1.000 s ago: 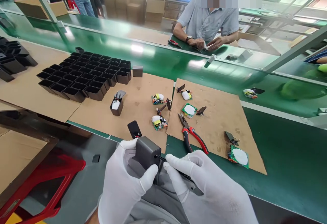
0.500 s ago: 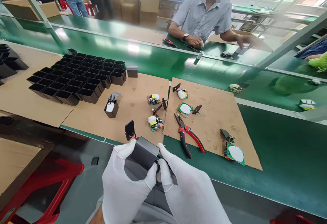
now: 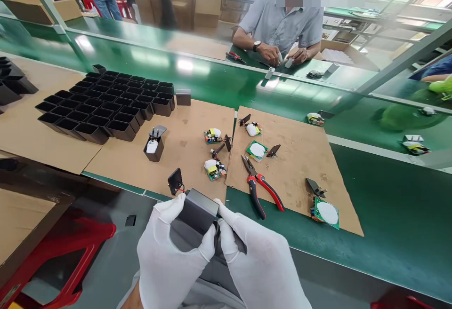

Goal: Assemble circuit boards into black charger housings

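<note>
My left hand (image 3: 173, 248), in a white glove, grips a dark grey charger housing (image 3: 199, 210) by its left end. A black cover plate (image 3: 175, 181) hangs off that end on short red wires. At the housing's right end my gloved right hand (image 3: 254, 248) pinches with thumb and fingers; part of that end is hidden behind them. Beyond my hands, another housing (image 3: 154, 151) stands on the cardboard with a white-topped part and a plug plate sticking out. Red-and-black pliers (image 3: 257, 182) lie to the right, near several circuit boards with plates wired on, one of them a green board (image 3: 256, 149).
Many empty black housings (image 3: 106, 102) stand packed together on the cardboard (image 3: 187, 125) at left. A green conveyor (image 3: 208, 71) runs behind, carrying boards at right. Across it, a co-worker's hands (image 3: 282, 56) hold a small white part. A red stool (image 3: 95, 238) stands lower left.
The housing stays between my hands, shifted slightly left, and its cover plate has tilted. The co-worker's one hand has come in from the right to the other. Boards on the conveyor have moved left.
</note>
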Action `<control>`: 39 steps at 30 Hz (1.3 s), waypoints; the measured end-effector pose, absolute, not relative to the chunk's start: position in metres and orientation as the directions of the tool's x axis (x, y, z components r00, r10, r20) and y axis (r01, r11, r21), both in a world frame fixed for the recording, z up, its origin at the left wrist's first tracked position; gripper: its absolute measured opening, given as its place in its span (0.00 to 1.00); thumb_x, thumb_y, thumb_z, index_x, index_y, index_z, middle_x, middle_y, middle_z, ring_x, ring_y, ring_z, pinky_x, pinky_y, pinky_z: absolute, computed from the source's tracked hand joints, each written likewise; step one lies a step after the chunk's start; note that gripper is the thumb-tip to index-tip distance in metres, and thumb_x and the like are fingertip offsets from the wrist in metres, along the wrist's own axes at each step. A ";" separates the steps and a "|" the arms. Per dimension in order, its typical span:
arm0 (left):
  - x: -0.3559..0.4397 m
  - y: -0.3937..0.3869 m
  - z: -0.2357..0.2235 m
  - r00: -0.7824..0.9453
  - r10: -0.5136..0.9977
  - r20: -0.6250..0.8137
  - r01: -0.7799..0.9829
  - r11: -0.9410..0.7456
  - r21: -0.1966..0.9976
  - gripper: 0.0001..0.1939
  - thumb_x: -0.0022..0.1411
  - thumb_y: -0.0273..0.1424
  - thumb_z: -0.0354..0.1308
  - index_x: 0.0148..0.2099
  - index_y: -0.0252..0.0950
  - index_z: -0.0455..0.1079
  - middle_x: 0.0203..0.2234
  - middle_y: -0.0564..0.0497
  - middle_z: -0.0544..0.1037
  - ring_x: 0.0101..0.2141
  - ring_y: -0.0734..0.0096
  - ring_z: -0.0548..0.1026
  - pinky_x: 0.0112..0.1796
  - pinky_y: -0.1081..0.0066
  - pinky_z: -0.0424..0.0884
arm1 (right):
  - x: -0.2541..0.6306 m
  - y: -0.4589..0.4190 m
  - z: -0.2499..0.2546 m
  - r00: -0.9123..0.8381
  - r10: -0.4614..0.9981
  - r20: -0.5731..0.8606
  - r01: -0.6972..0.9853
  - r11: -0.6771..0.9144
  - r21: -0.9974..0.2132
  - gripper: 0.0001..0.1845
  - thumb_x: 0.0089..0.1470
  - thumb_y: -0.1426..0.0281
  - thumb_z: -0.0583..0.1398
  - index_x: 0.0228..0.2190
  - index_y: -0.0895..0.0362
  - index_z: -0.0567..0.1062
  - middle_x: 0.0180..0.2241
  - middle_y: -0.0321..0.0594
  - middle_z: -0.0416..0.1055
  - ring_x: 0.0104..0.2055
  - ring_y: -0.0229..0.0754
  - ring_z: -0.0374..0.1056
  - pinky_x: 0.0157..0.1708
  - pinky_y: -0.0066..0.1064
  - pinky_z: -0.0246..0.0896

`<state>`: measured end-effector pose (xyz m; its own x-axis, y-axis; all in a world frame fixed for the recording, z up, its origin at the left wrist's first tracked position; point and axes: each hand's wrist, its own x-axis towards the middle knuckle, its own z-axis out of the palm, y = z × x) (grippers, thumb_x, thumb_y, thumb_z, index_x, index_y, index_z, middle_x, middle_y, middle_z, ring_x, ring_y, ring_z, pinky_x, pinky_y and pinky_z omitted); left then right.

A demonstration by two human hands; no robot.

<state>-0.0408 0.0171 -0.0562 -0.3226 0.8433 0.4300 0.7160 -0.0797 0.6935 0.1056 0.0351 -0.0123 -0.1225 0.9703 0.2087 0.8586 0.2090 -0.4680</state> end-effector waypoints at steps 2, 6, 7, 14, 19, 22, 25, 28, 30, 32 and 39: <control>-0.040 0.018 -0.056 -0.325 0.836 0.443 0.716 -0.088 0.693 0.26 0.57 0.35 0.72 0.55 0.39 0.69 0.45 0.45 0.79 0.44 0.56 0.82 0.43 0.65 0.77 | 0.104 0.036 -0.014 -0.136 0.972 0.194 0.856 0.214 -0.471 0.23 0.62 0.72 0.54 0.49 0.48 0.85 0.35 0.32 0.86 0.28 0.39 0.81 0.28 0.26 0.74; -0.043 0.021 -0.056 -0.364 0.849 0.384 0.654 -0.061 0.754 0.25 0.56 0.35 0.72 0.54 0.38 0.71 0.45 0.44 0.80 0.45 0.55 0.83 0.45 0.63 0.78 | 0.106 0.036 -0.010 -0.141 0.977 0.157 0.856 0.200 -0.477 0.22 0.64 0.70 0.54 0.51 0.48 0.84 0.37 0.33 0.86 0.32 0.41 0.83 0.29 0.27 0.75; -0.045 0.023 -0.056 -0.387 0.867 0.314 0.590 -0.029 0.807 0.25 0.56 0.35 0.72 0.54 0.38 0.71 0.45 0.44 0.81 0.45 0.54 0.83 0.45 0.62 0.79 | 0.108 0.035 -0.008 -0.143 0.981 0.132 0.842 0.191 -0.504 0.22 0.64 0.70 0.54 0.52 0.46 0.83 0.35 0.31 0.86 0.31 0.40 0.82 0.29 0.26 0.74; -0.067 0.040 -0.047 -0.251 0.943 -0.218 -0.193 0.172 0.966 0.24 0.55 0.36 0.71 0.52 0.33 0.74 0.42 0.42 0.86 0.43 0.54 0.85 0.44 0.61 0.83 | 0.133 0.039 -0.017 0.010 0.987 0.163 0.760 0.099 -0.643 0.12 0.69 0.60 0.58 0.49 0.45 0.79 0.26 0.22 0.80 0.26 0.33 0.77 0.30 0.21 0.70; -0.068 0.045 -0.048 -0.196 0.961 -0.194 -0.198 0.155 0.968 0.23 0.57 0.39 0.69 0.52 0.32 0.75 0.44 0.40 0.86 0.44 0.52 0.85 0.45 0.58 0.83 | 0.121 0.072 -0.056 -0.087 0.868 0.489 0.900 0.279 -0.336 0.14 0.72 0.64 0.56 0.49 0.56 0.78 0.37 0.42 0.80 0.37 0.46 0.78 0.40 0.37 0.70; -0.068 0.053 -0.059 -0.378 0.926 0.025 0.191 0.052 0.980 0.22 0.57 0.35 0.67 0.53 0.34 0.74 0.42 0.42 0.84 0.42 0.53 0.85 0.46 0.55 0.83 | 0.107 0.080 -0.066 -0.124 0.800 0.587 0.940 0.284 -0.188 0.13 0.69 0.67 0.60 0.52 0.57 0.78 0.41 0.47 0.78 0.41 0.53 0.75 0.40 0.44 0.67; -0.066 0.065 -0.070 -0.465 0.797 0.385 0.658 0.020 0.753 0.25 0.55 0.32 0.69 0.56 0.37 0.72 0.46 0.43 0.80 0.45 0.51 0.83 0.46 0.53 0.82 | 0.088 0.075 -0.064 -0.100 0.827 0.554 0.816 0.386 -0.430 0.16 0.69 0.66 0.61 0.56 0.55 0.75 0.48 0.47 0.77 0.50 0.51 0.74 0.49 0.45 0.70; -0.062 0.069 -0.076 -0.396 0.791 0.467 0.761 -0.003 0.649 0.26 0.59 0.34 0.69 0.59 0.40 0.70 0.47 0.43 0.77 0.45 0.52 0.83 0.41 0.55 0.82 | 0.069 0.072 -0.064 -0.134 0.908 0.397 0.634 0.386 -0.670 0.20 0.70 0.63 0.59 0.60 0.54 0.71 0.55 0.47 0.76 0.58 0.47 0.73 0.56 0.40 0.71; -0.059 0.066 -0.082 -0.374 0.821 0.431 0.695 -0.059 0.716 0.26 0.62 0.35 0.68 0.60 0.41 0.68 0.48 0.45 0.77 0.44 0.55 0.84 0.42 0.57 0.83 | 0.061 0.074 -0.069 -0.139 0.934 0.329 0.601 0.344 -0.721 0.22 0.68 0.63 0.60 0.61 0.53 0.70 0.57 0.46 0.76 0.60 0.48 0.73 0.59 0.42 0.71; -0.059 0.062 -0.089 -0.368 0.857 0.362 0.557 -0.109 0.823 0.24 0.63 0.32 0.65 0.60 0.43 0.66 0.49 0.47 0.78 0.46 0.59 0.84 0.45 0.59 0.83 | 0.059 0.079 -0.076 -0.113 0.956 0.272 0.583 0.285 -0.761 0.22 0.66 0.64 0.61 0.60 0.52 0.71 0.56 0.45 0.77 0.58 0.49 0.75 0.58 0.43 0.73; -0.075 0.084 -0.105 -0.298 0.907 0.299 0.632 -0.048 0.773 0.37 0.54 0.30 0.69 0.64 0.38 0.62 0.54 0.40 0.77 0.53 0.49 0.80 0.52 0.50 0.79 | 0.063 0.085 -0.098 0.052 0.887 0.460 0.696 0.298 -0.653 0.18 0.65 0.64 0.65 0.54 0.54 0.77 0.48 0.41 0.82 0.47 0.45 0.81 0.51 0.33 0.76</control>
